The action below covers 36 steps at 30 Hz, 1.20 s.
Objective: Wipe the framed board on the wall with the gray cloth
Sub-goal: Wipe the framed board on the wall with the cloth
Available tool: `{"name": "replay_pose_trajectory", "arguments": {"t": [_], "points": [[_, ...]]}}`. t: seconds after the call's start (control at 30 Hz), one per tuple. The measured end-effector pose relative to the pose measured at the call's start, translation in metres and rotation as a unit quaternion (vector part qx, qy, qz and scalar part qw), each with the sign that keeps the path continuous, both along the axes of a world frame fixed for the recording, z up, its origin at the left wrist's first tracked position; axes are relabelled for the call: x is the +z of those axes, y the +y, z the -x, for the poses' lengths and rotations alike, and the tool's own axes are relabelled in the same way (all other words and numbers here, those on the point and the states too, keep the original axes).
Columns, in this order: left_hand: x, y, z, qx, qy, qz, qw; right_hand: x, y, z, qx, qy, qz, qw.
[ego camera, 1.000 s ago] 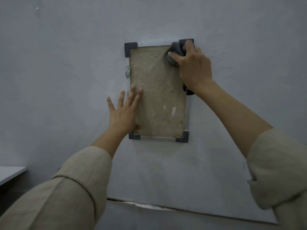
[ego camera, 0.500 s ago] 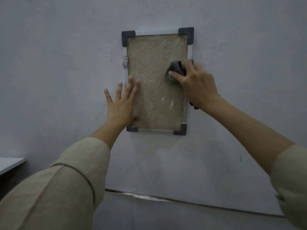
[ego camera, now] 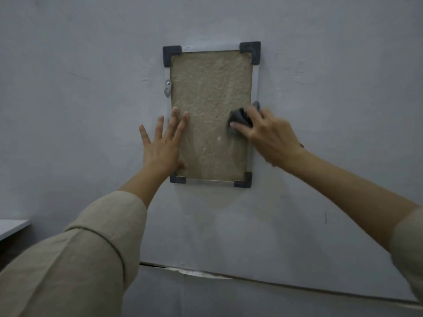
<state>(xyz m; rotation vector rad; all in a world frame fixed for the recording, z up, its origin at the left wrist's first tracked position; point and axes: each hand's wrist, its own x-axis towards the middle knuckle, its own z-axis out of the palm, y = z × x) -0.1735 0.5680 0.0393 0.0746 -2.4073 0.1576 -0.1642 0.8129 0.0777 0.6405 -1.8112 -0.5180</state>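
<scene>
Framed board, tan, rough-textured, with dark corner caps, hangs on the grey-blue painted wall. Right hand, gripping the bunched gray cloth, has descended from the board's upper right corner to mid-right edge; lower area remains unwiped. Left hand, fingers spread flat, braces the board's lower left edge.

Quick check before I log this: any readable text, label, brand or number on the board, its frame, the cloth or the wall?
None: no text shows on the framed board, its dark corner caps, the gray cloth that the right hand grips, or the wall. The small metal bracket shows no legible marking.
</scene>
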Motion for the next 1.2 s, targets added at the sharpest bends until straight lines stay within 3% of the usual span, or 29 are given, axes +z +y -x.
{"name": "replay_pose_trajectory", "arguments": {"t": [0.13,0.2,0.3,0.4,0.53,0.67,0.8,0.9,1.07,1.13,1.2], "points": [[0.001,0.000,-0.002,-0.002,-0.007,0.002,1.000,0.006,-0.008,0.003,-0.022,-0.010,0.059,0.998],[0.001,0.000,-0.002,-0.005,-0.009,0.001,1.000,-0.021,-0.006,-0.002,-0.011,0.027,0.015,0.999],[0.000,0.001,-0.001,-0.005,-0.003,-0.001,1.000,-0.063,-0.001,-0.007,-0.023,-0.005,-0.074,0.997],[-0.001,0.001,-0.001,-0.008,-0.003,-0.004,1.000,-0.049,0.002,-0.006,-0.039,-0.001,-0.098,0.994],[0.000,0.000,0.000,-0.003,-0.003,-0.003,1.000,0.017,-0.007,-0.002,-0.059,0.058,-0.007,0.997],[0.000,0.000,-0.001,-0.004,-0.007,-0.005,1.000,0.007,-0.007,0.001,-0.050,0.006,0.062,0.997],[0.000,0.000,-0.001,-0.004,-0.004,-0.005,1.000,-0.060,0.001,-0.006,-0.025,-0.021,-0.077,0.996],[0.000,0.001,-0.002,-0.004,-0.003,-0.003,1.000,-0.055,0.005,-0.007,-0.023,-0.021,-0.118,0.993],[0.001,0.000,-0.002,0.000,-0.004,-0.001,1.000,0.016,-0.009,0.000,-0.060,0.034,-0.024,0.997],[0.001,-0.001,-0.001,0.001,-0.005,0.003,1.000,0.018,-0.011,0.000,-0.047,-0.004,0.050,0.998],[0.000,-0.001,0.000,0.001,-0.003,0.004,1.000,-0.003,-0.009,-0.001,-0.040,-0.008,0.045,0.998]]}}
